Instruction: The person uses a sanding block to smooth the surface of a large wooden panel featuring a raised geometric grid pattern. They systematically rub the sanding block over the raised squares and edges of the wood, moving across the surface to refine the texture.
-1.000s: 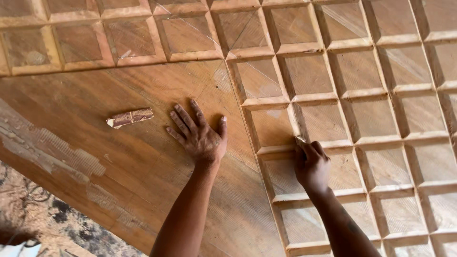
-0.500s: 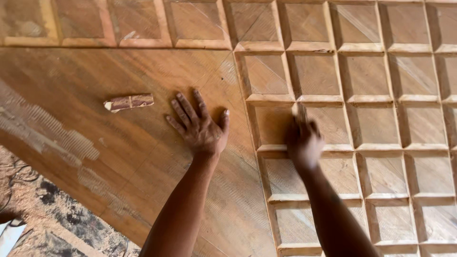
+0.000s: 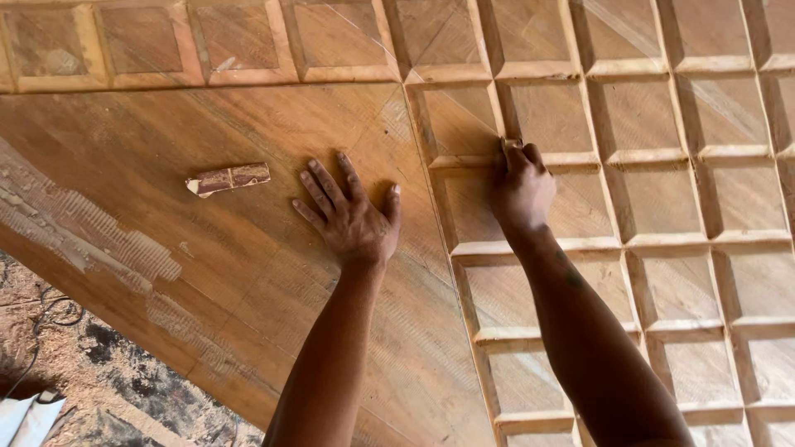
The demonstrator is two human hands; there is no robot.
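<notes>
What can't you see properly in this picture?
- Head view: whatever the right hand presses on the wooden panel is covered by its fingers.
- The panel's grid runs off the top and right edges.
- The white thing at the bottom-left corner is cut off.

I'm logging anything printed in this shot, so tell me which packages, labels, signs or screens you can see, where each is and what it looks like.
No packages, labels, signs or screens are in view.
Nearest thing: a small folded strip, brown with pale patches, lying on the flat wood panel beyond the left hand; no label shows on it.
</notes>
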